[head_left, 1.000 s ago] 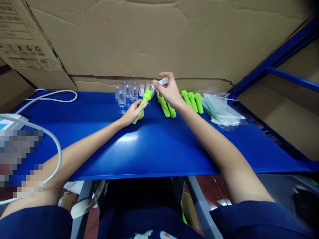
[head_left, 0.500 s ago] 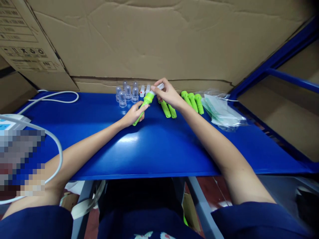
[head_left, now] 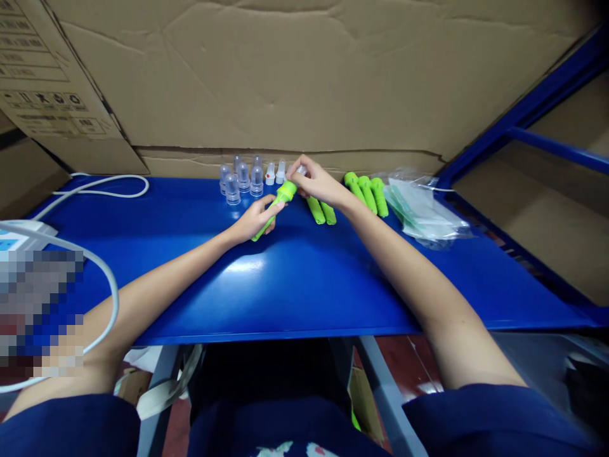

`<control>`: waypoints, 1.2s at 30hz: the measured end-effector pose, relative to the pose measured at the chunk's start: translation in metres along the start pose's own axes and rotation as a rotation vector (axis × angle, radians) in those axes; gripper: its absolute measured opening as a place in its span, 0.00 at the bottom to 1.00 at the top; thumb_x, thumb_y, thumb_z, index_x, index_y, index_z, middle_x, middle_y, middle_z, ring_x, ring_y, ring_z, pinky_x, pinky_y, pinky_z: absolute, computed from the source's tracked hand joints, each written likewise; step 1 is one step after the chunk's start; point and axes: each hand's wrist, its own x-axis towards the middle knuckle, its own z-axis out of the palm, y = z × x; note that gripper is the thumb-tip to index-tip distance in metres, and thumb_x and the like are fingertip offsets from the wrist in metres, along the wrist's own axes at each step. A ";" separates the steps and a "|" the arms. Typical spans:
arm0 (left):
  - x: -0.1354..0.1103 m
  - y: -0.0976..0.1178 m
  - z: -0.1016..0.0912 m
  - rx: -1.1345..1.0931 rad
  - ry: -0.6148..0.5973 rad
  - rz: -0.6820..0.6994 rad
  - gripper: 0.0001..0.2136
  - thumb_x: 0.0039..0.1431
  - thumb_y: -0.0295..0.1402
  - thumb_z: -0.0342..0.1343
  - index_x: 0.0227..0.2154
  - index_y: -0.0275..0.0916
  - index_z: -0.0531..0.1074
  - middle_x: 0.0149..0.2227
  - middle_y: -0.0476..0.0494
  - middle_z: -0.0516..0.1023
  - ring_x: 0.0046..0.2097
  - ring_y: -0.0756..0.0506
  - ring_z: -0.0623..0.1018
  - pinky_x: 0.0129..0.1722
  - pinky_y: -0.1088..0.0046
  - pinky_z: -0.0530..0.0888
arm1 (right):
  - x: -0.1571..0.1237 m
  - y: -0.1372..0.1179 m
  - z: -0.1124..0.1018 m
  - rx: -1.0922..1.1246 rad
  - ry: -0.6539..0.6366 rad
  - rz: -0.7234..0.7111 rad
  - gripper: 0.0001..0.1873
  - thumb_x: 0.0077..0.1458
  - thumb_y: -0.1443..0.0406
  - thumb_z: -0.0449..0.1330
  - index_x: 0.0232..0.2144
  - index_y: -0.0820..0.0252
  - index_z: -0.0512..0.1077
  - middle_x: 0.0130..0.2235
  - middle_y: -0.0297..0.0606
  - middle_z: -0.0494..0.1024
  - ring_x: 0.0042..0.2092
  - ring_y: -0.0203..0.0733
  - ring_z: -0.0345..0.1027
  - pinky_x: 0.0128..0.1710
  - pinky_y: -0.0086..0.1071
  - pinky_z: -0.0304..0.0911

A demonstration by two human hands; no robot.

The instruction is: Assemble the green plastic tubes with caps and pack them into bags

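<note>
Two bare arms reach from the near edge across the blue bench [head_left: 285, 285], and what matters sits where they meet. Closer to the person, the left hand [head_left: 257, 219] is curled around a green handle [head_left: 287, 190], thumb along its upper side, fingers wrapped beneath. That handle is held at a slant, its narrow end low and to the left, towards the person, its wide end up and to the right. So the wide end faces the right hand [head_left: 320, 184], which lies just beyond and to the right of it, and is the nearer hand to that end. The right hand is pinched, thumb and fingers closed on a clear piece [head_left: 301, 170] that tilts along nearly the same line as the handle. From where I stand the fingers cover the join, so I can't tell whether the two parts are fitted or only touching. Two more green handles [head_left: 315, 209] lie just under the right hand, partly hidden by it; three others [head_left: 366, 193] rest further right, beside some plastic bags [head_left: 423, 209]. Left of the work stand clear cups [head_left: 232, 189] and small white caps [head_left: 280, 171], with cardboard [head_left: 285, 82] rising behind everything.
</note>
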 end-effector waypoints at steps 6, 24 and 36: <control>0.000 -0.003 -0.001 0.009 -0.005 0.000 0.23 0.67 0.53 0.53 0.44 0.35 0.67 0.15 0.57 0.66 0.16 0.53 0.64 0.20 0.76 0.59 | -0.003 -0.001 0.004 0.063 -0.052 -0.010 0.28 0.60 0.37 0.59 0.39 0.52 0.62 0.26 0.29 0.71 0.25 0.36 0.67 0.25 0.30 0.63; 0.006 -0.008 -0.001 -0.073 0.058 -0.009 0.21 0.68 0.55 0.48 0.41 0.39 0.63 0.13 0.56 0.65 0.14 0.52 0.63 0.18 0.76 0.59 | -0.004 -0.006 0.027 0.400 -0.214 0.148 0.27 0.62 0.39 0.58 0.34 0.55 0.66 0.28 0.35 0.73 0.26 0.34 0.65 0.23 0.28 0.61; 0.006 -0.001 0.000 -0.076 0.066 -0.069 0.26 0.72 0.55 0.41 0.42 0.34 0.68 0.16 0.49 0.73 0.17 0.50 0.70 0.19 0.76 0.65 | -0.010 -0.022 0.025 0.284 -0.068 0.081 0.34 0.57 0.32 0.56 0.35 0.56 0.68 0.28 0.35 0.75 0.26 0.34 0.66 0.25 0.29 0.66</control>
